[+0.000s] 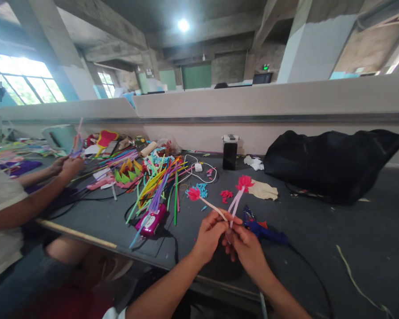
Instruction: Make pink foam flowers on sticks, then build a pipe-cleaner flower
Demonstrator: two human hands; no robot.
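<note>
Both of my hands meet over the dark table near its front edge. In the fingers of my left hand [209,235] is a pale pipe cleaner stem topped by a red-pink flower [193,194], which leans left. My right hand [248,249] pinches light purple pipe cleaner stems [236,204] that rise to another red-pink flower [245,182]. The lower stem ends cross between my fingertips and are partly hidden. Just right of my hands lies a blue glue gun [267,231]. Small red pieces [225,195] and small blue pieces [202,190] are scattered beyond the stems.
Loose colored pipe cleaners [159,181] and a magenta device [151,220] lie to the left. A phone [229,156] stands at the back. A beige cloth [263,190] and a black bag [319,164] are rightward. A co-worker's hands [69,165] hold pipe cleaners at far left.
</note>
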